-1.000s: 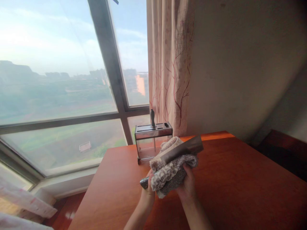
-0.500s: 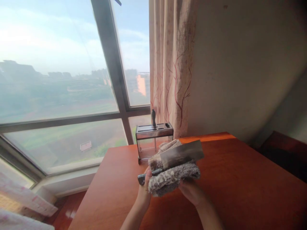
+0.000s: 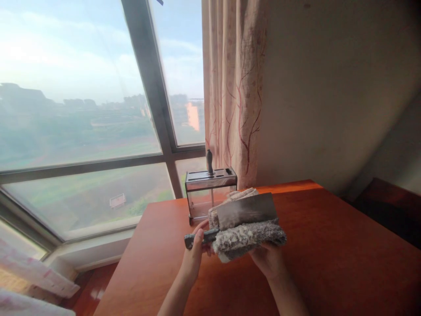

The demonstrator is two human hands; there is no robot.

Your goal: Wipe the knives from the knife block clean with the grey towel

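My left hand [image 3: 194,248] is closed round the dark handle of a cleaver [image 3: 246,211], thumb on top. The cleaver's broad grey blade points right and lies against a folded, fluffy grey-and-beige cloth [image 3: 245,240]. From below and the right, my right hand [image 3: 268,259] grips the cloth; most of its fingers are hidden underneath. Both things are held above the table. Just behind them stands a knife block [image 3: 210,179] with clear sides and a slotted metallic top, and a dark-handled knife [image 3: 209,161] is upright in it.
The reddish-brown wooden table [image 3: 329,250] spreads under my hands. Beyond its back and left edges is a large window [image 3: 82,131] with a dark frame. A patterned curtain [image 3: 237,87] hangs behind the knife block, with a plain wall [image 3: 322,109] to the right.
The cleaver and cloth have shifted slightly; the cloth has moved right and the handle is now more level. More of my left thumb and fingers shows on the handle.
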